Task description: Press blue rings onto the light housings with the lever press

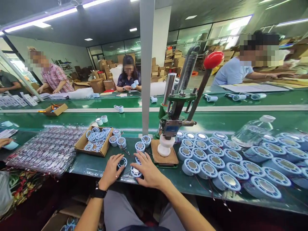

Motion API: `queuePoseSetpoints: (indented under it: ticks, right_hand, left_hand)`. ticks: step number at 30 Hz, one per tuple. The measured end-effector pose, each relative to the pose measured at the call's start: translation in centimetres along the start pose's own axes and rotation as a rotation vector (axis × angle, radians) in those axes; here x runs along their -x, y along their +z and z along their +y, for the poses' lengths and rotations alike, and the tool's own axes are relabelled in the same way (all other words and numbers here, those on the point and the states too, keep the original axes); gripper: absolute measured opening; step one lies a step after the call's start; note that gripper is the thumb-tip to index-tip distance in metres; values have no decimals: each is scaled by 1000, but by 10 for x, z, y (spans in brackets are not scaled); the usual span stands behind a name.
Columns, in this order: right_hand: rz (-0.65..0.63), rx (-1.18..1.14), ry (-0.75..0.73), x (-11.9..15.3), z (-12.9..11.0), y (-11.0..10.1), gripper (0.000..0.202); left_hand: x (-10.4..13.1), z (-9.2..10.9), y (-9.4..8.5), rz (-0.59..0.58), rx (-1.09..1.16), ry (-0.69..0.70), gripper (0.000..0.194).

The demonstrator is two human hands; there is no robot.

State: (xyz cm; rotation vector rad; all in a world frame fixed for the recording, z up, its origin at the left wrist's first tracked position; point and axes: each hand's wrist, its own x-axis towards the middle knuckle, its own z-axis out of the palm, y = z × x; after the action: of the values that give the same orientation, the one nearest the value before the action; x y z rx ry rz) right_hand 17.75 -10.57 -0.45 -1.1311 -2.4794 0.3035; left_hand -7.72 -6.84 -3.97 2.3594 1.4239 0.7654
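With left hand [111, 171], holds dark-centred light-blue housing [122, 162] by the rim on green workbench [91, 164], closing thumb and fingertips around it. With right hand [150, 171], curves spread fingers over two metal-centred housings [136, 172] just beside; cannot tell whether gripping or only touching. Wears black wristwatch [98, 192] on left wrist. Beyond right hand, includes two more housings [140, 147] and a lever press [171, 125] with red knob [213, 60] and white press fittings [164, 150] above brown base plate [157, 156]. Right of press, includes rows of light-blue housings [228, 181] with trailing wires, near clear bottle [252, 132]. Left of hands, includes cardboard box [104, 152] containing light-blue rings [98, 138].
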Motion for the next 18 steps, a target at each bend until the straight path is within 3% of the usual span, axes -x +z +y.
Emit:
queuePoseSetpoints:
  ticks: [2,5,7,10,12,15,18]
  right_hand:
    - [23,20,16,5,-2,-1,57]
    - [99,21,77,19,-12,8,58]
    - [205,17,128,32,-17,20,53]
    - [404,-13,195,54,-18,39,38]
    - [520,-63,236,68,-15,49,31]
    - [638,-152,306,82,-11,55,34]
    - [688,-257,390,86,-11,57,45]
  left_hand:
    - [4,4,0,-13,-38,-11,51]
    - [6,13,5,103,-130,-130,63]
    - [7,17,7,117,-150,-181,68]
    - [7,18,9,46,-104,-140,81]
    - [7,19,12,91,-109,-149,85]
    - [8,22,19,206,-122,-217,73]
    - [13,35,23,338,20,-278,57]
